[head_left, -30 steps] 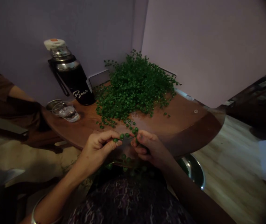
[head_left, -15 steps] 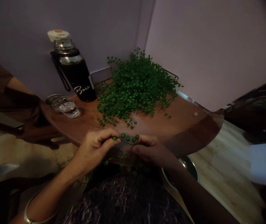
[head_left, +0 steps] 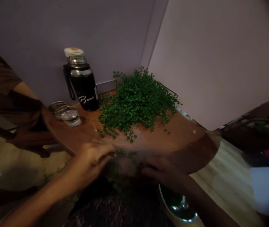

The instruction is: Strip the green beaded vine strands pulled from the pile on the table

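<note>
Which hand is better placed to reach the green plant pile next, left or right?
Left, probably: the left hand is further over the table edge, nearer the pile; the right hand sits lower.

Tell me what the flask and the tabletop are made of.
The flask looks like stainless steel, black-coated: its bare neck shines. The round tabletop looks like polished wood, possibly veneer: warm brown tone, glossy sheen.

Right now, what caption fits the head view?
Left hand and right hand at beaded green strands near a heaped plant.
</note>
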Motion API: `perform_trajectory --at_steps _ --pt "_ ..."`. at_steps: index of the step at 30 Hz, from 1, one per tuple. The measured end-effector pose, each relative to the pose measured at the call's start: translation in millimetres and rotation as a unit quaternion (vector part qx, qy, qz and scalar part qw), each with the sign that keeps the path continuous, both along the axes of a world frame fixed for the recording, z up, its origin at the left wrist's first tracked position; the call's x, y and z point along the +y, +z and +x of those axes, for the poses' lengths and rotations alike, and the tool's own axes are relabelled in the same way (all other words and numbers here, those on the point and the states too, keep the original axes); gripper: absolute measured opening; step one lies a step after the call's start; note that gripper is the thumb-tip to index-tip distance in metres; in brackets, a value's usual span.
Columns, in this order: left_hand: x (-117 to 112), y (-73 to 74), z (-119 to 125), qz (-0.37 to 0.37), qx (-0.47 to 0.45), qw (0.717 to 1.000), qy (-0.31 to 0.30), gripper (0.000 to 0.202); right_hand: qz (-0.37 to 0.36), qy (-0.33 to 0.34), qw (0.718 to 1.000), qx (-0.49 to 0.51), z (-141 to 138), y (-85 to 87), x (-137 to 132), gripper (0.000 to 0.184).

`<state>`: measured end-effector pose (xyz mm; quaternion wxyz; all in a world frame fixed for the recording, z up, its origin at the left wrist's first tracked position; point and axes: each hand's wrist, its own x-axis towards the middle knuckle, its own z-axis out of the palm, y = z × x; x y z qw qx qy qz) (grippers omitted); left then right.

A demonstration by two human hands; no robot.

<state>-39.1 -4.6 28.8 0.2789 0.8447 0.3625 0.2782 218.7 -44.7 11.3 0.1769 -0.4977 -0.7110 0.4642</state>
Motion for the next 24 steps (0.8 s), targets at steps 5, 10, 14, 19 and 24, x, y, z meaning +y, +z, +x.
perform_trajectory --at_steps 5,10,14,19,24 --pt "17.8 17.4 -21.5 -0.04 -0.096 0.983 0.15 0.014 -0.043 -0.18 0.98 0.075 18.2 -3.5 7.6 0.027" --pt "12.6 10.9 6.8 -0.152 -0.18 0.959 0.157 0.01 -0.16 -0.226 0.905 0.322 -5.9 -7.2 18.2 0.025" --pt "5.7 2.7 26.2 -0.201 -0.184 0.953 0.13 0.009 -0.166 -0.205 0.884 0.385 -25.7 -13.6 22.7 0.033" --pt "4.7 0.4 27.2 -0.204 -0.187 0.952 0.131 0.01 -0.186 -0.141 0.898 0.373 -32.9 -14.7 19.5 0.03" --pt "4.2 1.5 20.7 -0.181 -0.16 0.962 0.128 0.012 -0.182 -0.118 0.921 0.324 -33.6 -16.8 14.0 0.025"
